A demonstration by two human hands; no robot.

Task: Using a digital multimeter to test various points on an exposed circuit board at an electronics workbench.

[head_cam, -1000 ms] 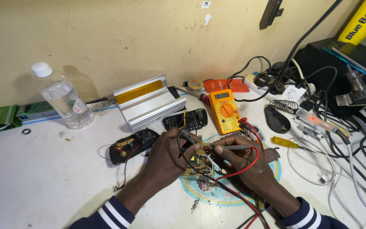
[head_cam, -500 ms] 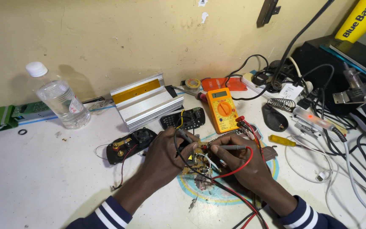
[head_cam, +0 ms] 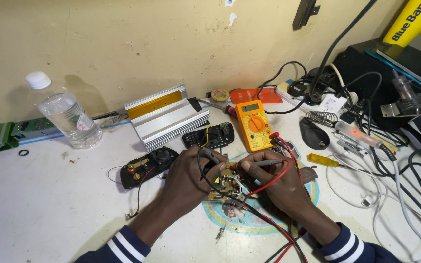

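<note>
A small circuit board point(head_cam: 224, 185) on the white table point(head_cam: 40, 204) is touched by two probes, the black probe point(head_cam: 209, 156) being pinched in the left hand point(head_cam: 188, 178) and the red probe point(head_cam: 264, 163) in the right hand point(head_cam: 278, 180), with an orange multimeter point(head_cam: 253, 124) lying just beyond and a finned aluminium case point(head_cam: 166, 114) farther back.

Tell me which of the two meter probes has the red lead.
The probe in the right hand: a red lead loops from it. The left hand holds the other probe, which trails a black lead. Both tips meet the circuit board.
</note>
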